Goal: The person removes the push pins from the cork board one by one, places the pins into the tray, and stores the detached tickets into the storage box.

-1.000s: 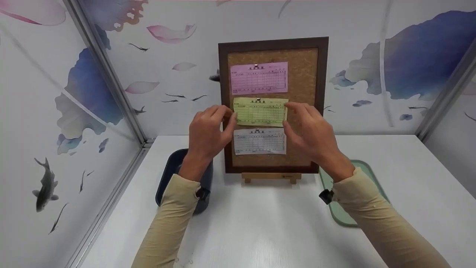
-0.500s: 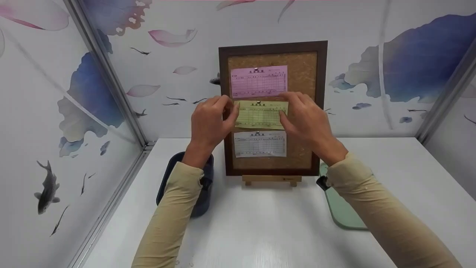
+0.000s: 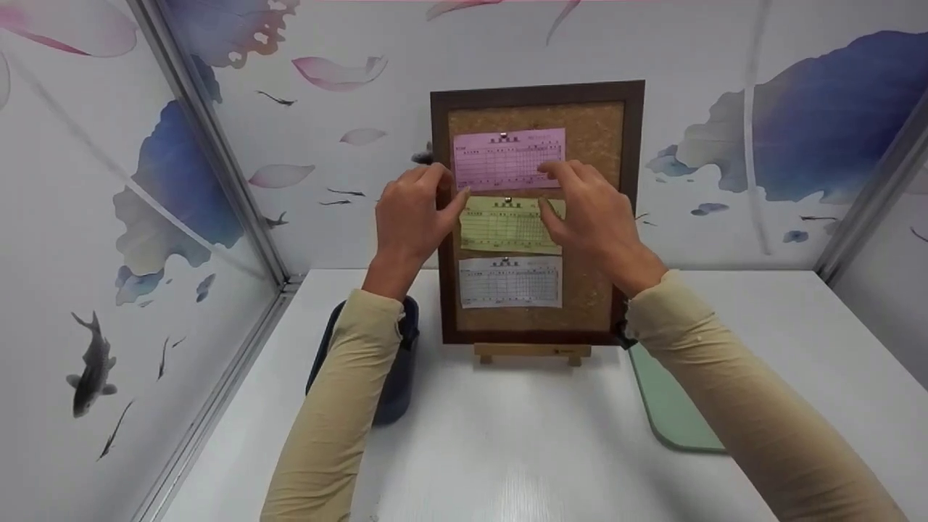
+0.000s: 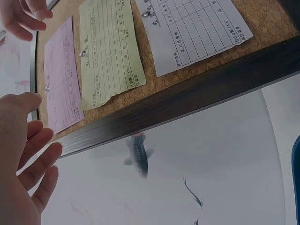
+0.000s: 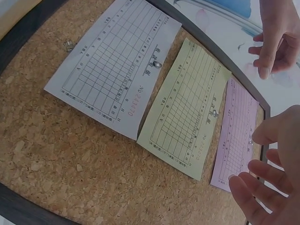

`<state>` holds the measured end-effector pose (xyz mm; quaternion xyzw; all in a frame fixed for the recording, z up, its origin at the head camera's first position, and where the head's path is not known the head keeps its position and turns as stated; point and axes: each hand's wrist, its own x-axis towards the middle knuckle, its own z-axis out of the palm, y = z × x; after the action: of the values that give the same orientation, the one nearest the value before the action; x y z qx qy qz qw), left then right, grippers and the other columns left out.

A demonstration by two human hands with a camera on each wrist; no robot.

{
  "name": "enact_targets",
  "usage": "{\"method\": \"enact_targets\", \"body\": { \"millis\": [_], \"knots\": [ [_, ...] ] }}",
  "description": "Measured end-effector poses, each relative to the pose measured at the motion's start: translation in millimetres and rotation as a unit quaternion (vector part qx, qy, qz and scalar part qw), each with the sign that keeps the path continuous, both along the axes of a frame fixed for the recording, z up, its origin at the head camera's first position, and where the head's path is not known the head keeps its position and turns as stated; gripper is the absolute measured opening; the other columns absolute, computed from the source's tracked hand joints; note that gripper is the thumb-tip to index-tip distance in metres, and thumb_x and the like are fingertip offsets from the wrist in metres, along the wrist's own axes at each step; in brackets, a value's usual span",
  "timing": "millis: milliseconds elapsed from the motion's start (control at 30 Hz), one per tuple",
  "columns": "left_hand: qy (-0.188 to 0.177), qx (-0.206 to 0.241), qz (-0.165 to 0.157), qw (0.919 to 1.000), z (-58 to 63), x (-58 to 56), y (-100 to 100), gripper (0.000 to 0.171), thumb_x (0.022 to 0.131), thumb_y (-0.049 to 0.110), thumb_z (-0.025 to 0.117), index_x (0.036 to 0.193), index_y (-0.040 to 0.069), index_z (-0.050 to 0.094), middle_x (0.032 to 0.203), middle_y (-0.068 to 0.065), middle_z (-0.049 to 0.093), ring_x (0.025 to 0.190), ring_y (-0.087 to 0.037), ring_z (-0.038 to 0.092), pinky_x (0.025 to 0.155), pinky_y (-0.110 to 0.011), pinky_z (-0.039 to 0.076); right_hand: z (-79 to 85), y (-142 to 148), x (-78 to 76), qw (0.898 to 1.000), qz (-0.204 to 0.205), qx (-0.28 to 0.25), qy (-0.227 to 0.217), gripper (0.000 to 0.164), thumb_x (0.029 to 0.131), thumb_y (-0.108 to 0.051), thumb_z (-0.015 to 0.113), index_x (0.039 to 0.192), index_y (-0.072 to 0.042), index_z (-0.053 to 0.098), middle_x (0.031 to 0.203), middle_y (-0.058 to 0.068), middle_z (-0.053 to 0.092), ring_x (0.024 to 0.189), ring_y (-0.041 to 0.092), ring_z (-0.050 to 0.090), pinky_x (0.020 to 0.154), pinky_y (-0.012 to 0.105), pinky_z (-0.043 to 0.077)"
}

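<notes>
Three printed slips hang in a column on a cork board point(image 3: 591, 297) with a dark wooden frame. The pink slip point(image 3: 500, 163) is uppermost, the yellow-green slip point(image 3: 504, 228) in the middle, the white slip point(image 3: 510, 284) lowest. A small silver pin point(image 5: 157, 64) fastens the white slip's top edge; the others have similar ones. My left hand point(image 3: 413, 210) is beside the left edges of the pink and yellow-green slips, fingers loosely bent, holding nothing. My right hand point(image 3: 598, 214) hovers at the right, fingertips over the pink slip, thumb over the yellow-green one; contact is unclear.
The board leans on a small wooden easel point(image 3: 533, 351) on a white table point(image 3: 507, 457). To the left is a dark blue bin point(image 3: 395, 406), partly behind my forearm. A green tray point(image 3: 678, 417) lies to the right. Decorated walls point(image 3: 348, 217) stand behind and beside the table.
Both hands have moved up the board, from beside the yellow-green slip to about the pink slip's lower edge. The slips stay where they were on the cork.
</notes>
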<state>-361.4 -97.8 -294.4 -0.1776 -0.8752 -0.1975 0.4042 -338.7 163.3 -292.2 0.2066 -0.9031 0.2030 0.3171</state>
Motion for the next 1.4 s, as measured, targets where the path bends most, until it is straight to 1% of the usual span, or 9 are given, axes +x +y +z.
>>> {"method": "enact_targets", "body": {
  "millis": [200,367,433,633,767,933,1067,1267,1400],
  "knots": [
    [-0.014,0.014,0.012,0.9997,2.6,-8.5,2.1,0.032,0.101,0.043,0.077,0.107,0.011,0.076,0.096,-0.007,0.074,0.084,-0.024,0.066,0.078,-0.041,0.055,6.4,-2.8,-8.3,1.0,0.005,-0.001,-0.007,0.044,0.103,-0.024,0.073,0.144,-0.012,0.061,0.144,0.014,0.067,0.13,0.036,0.066,0.098,0.057,0.06],
    [-0.026,0.035,0.01,0.999,4.9,-16.5,3.5,0.029,0.104,0.039,0.074,0.111,0.011,0.075,0.1,-0.007,0.074,0.088,-0.024,0.067,0.08,-0.04,0.057,10.1,-7.4,-15.0,1.0,0.007,0.001,-0.001,0.043,0.102,-0.028,0.076,0.139,-0.01,0.064,0.138,0.013,0.07,0.124,0.035,0.068,0.093,0.056,0.06],
    [-0.026,0.041,0.013,0.9987,5.3,-19.8,2.4,0.027,0.104,0.036,0.073,0.112,0.011,0.075,0.101,-0.007,0.074,0.088,-0.024,0.068,0.079,-0.039,0.058,10.8,-9.9,-17.8,1.0,0.01,0.001,0.0,0.043,0.101,-0.03,0.077,0.138,-0.01,0.065,0.135,0.013,0.072,0.121,0.035,0.07,0.09,0.056,0.061],
    [-0.016,0.048,0.033,0.9982,4.8,-29.5,-4.6,0.022,0.104,0.031,0.073,0.112,0.011,0.075,0.108,-0.007,0.074,0.095,-0.025,0.07,0.082,-0.042,0.06,10.5,-18.8,-26.3,1.0,0.021,-0.001,-0.007,0.041,0.101,-0.029,0.078,0.135,-0.01,0.067,0.131,0.013,0.074,0.119,0.034,0.071,0.091,0.056,0.061],
    [-0.019,0.051,0.031,0.9981,6.1,-34.3,-4.3,0.024,0.104,0.032,0.072,0.117,0.011,0.074,0.117,-0.008,0.071,0.105,-0.025,0.068,0.088,-0.042,0.06,12.3,-22.1,-31.3,1.0,0.019,-0.007,-0.009,0.037,0.102,-0.027,0.076,0.134,-0.011,0.068,0.128,0.012,0.075,0.113,0.033,0.072,0.089,0.055,0.06],
    [-0.021,0.06,0.026,0.9977,8.9,-38.4,0.7,0.026,0.104,0.032,0.072,0.12,0.011,0.074,0.13,-0.009,0.067,0.117,-0.026,0.066,0.093,-0.044,0.061,17.6,-26.6,-38.9,1.0,0.014,-0.01,-0.018,0.035,0.104,-0.026,0.074,0.135,-0.011,0.067,0.13,0.012,0.074,0.113,0.032,0.071,0.092,0.054,0.061],
    [-0.024,0.072,0.021,0.9969,10.0,-41.6,3.3,0.027,0.104,0.032,0.072,0.121,0.011,0.074,0.14,-0.009,0.062,0.126,-0.027,0.064,0.099,-0.044,0.06,22.5,-32.0,-45.1,1.0,0.015,-0.014,-0.013,0.035,0.104,-0.023,0.073,0.135,-0.01,0.068,0.128,0.013,0.074,0.112,0.032,0.072,0.092,0.053,0.062],
    [-0.02,0.081,0.014,0.9964,11.2,-48.0,6.4,0.028,0.105,0.031,0.069,0.124,0.011,0.072,0.148,-0.01,0.055,0.126,-0.027,0.061,0.097,-0.042,0.06,27.7,-38.1,-56.6,0.999,0.02,-0.025,0.011,0.032,0.105,-0.02,0.07,0.135,-0.008,0.07,0.117,0.012,0.076,0.099,0.027,0.074,0.084,0.048,0.063],
    [-0.019,0.087,0.012,0.9959,13.7,-52.0,9.2,0.029,0.105,0.032,0.069,0.125,0.011,0.071,0.151,-0.01,0.053,0.127,-0.026,0.062,0.095,-0.042,0.061,32.1,-40.3,-62.1,0.999,0.011,-0.031,0.02,0.029,0.105,-0.021,0.07,0.131,-0.008,0.071,0.111,0.011,0.076,0.096,0.027,0.072,0.08,0.048,0.062]
  ]
}}
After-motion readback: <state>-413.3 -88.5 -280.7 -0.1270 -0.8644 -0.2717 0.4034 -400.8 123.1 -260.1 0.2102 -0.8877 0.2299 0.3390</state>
